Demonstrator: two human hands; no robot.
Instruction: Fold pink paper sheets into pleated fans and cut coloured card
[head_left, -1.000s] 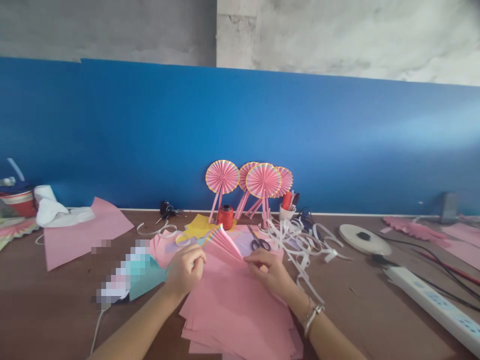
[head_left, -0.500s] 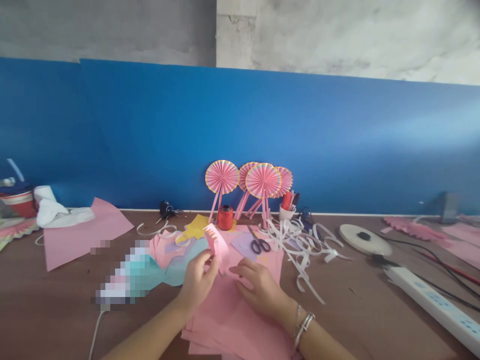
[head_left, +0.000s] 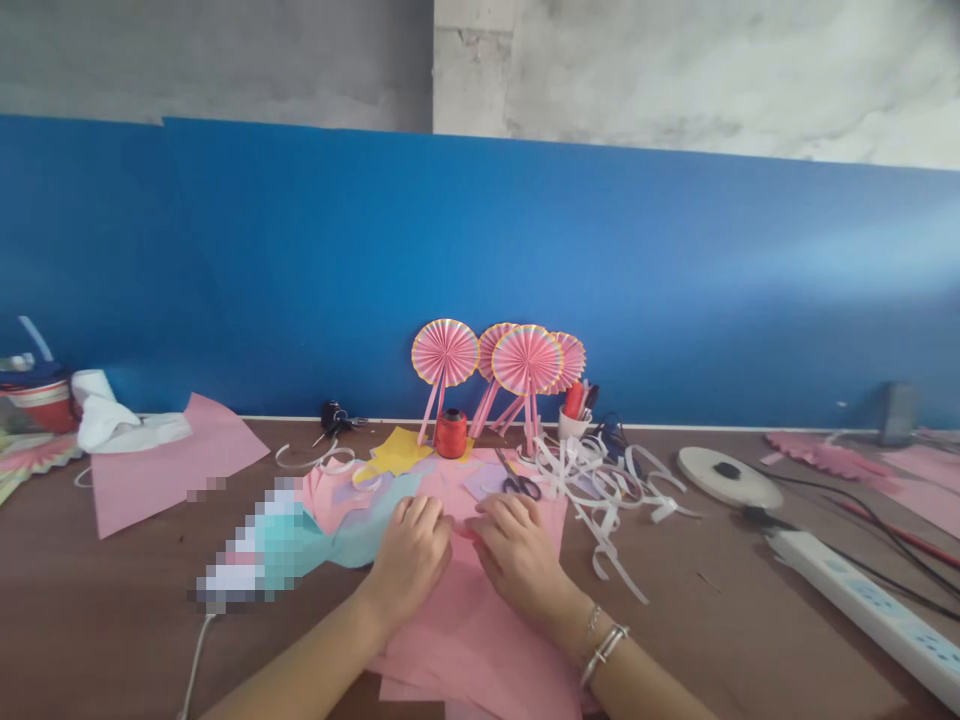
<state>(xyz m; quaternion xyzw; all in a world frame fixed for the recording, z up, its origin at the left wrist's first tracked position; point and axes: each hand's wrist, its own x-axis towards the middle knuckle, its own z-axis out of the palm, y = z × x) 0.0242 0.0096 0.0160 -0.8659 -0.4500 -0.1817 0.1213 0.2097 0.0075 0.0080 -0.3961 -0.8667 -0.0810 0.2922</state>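
My left hand point(head_left: 416, 545) and my right hand point(head_left: 517, 550) are close together over a stack of pink paper sheets point(head_left: 487, 640), fingers curled and backs of the hands up. Between the fingertips a bit of pleated pink paper point(head_left: 463, 529) shows; the hands hide most of it. Both hands appear to grip it. Just beyond the right fingers lie dark-handled scissors point(head_left: 521, 487). A red spool of thread point(head_left: 451, 435) stands behind the hands. On my right wrist are silver bracelets.
Several round pink pleated paper fans point(head_left: 527, 360) lean against the blue partition point(head_left: 315, 270). Curled white strips point(head_left: 600, 480) lie to the right, near a white disc point(head_left: 727, 478) and a power strip point(head_left: 870, 600). Yellow paper point(head_left: 401, 452) and teal material point(head_left: 360, 535) lie left of centre.
The pleated pink paper, held upright in my left hand before, is now lowered and mostly covered. My left hand has turned knuckles-up, and my right fingers have curled in beside it.
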